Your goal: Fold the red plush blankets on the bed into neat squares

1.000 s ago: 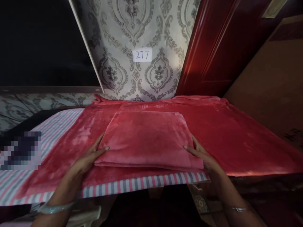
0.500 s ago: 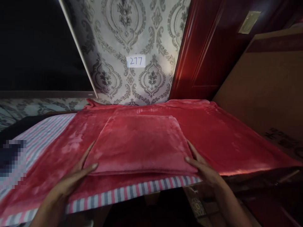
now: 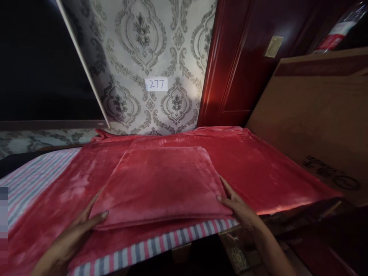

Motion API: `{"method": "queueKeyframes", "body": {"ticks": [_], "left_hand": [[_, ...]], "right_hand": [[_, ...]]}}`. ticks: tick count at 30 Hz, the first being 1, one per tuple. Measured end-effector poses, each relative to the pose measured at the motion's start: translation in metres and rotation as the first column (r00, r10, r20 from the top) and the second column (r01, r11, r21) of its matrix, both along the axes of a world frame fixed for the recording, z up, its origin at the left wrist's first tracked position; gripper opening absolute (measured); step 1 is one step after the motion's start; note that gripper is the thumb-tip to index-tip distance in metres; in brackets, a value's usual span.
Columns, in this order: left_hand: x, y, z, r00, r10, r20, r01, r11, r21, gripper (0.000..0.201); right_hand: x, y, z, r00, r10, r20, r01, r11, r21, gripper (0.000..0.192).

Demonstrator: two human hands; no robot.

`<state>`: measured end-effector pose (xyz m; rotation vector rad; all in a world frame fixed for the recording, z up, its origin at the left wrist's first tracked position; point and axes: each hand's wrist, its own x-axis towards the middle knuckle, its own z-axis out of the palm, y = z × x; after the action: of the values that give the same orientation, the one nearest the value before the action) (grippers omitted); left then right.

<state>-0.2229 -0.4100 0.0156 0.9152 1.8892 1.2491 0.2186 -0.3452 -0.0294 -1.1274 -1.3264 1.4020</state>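
1. Head cam: folded red cloth lies on red blanket, nr front edge; striped sheet under that.
2. L hand & R hand well apart, one per side, thumbs on top; can't tell if pinched.
3. Prob. soft, light, floppy, not fragile; layers may slip. Best hold: both sides, all layers.
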Motion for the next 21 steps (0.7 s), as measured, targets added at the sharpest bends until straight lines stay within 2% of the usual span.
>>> {"method": "queueKeyframes", "body": {"ticks": [2,4,7,9,11,12,14,15,17,19,21], "left_hand": [[-0.006,-0.001,0.003,0.995,-0.035,-0.088,0.037,0.999,0.011,0.104],[-0.018,0.003,0.01,0.969,-0.037,-0.244,0.036,0.999,-0.008,0.096],[-0.031,0.023,0.027,0.902,-0.058,-0.427,0.058,0.998,-0.012,0.102],[-0.025,0.048,0.044,0.835,-0.175,-0.521,0.194,0.981,-0.018,0.107],[-0.004,0.082,0.061,0.687,-0.359,-0.632,0.403,0.912,-0.08,0.102],[0.012,0.101,0.067,0.591,-0.442,-0.675,0.497,0.858,-0.127,0.097],[0.045,0.138,0.073,0.411,-0.498,-0.764,0.581,0.789,-0.201,0.083],[0.06,0.154,0.072,0.342,-0.494,-0.799,0.568,0.786,-0.243,0.08],[0.084,0.176,0.061,0.265,-0.448,-0.854,0.44,0.844,-0.306,0.075],[0.096,0.185,0.042,0.215,-0.441,-0.871,0.357,0.866,-0.35,0.068],[0.1,0.183,0.022,0.176,-0.405,-0.897,0.333,0.883,-0.333,0.065]], "right_hand": [[0.008,0.006,0.004,0.993,0.004,0.119,-0.01,0.999,0.044,0.1],[0.013,0.019,0.012,0.961,-0.067,0.267,0.027,0.988,0.152,0.098],[0.0,0.049,0.034,0.875,-0.228,0.428,0.047,0.919,0.392,0.086],[-0.026,0.074,0.057,0.809,-0.251,0.532,-0.067,0.859,0.508,0.074],[-0.061,0.101,0.081,0.682,-0.244,0.69,-0.219,0.832,0.51,0.069],[-0.079,0.114,0.091,0.595,-0.241,0.767,-0.262,0.844,0.469,0.067],[-0.109,0.134,0.103,0.412,-0.247,0.877,-0.237,0.9,0.365,0.063],[-0.12,0.141,0.104,0.366,-0.25,0.896,-0.209,0.917,0.341,0.062],[-0.134,0.148,0.095,0.319,-0.26,0.911,-0.158,0.933,0.322,0.06],[-0.137,0.147,0.077,0.302,-0.279,0.912,-0.133,0.934,0.33,0.058],[-0.134,0.144,0.058,0.283,-0.327,0.902,-0.124,0.92,0.373,0.055]]}}
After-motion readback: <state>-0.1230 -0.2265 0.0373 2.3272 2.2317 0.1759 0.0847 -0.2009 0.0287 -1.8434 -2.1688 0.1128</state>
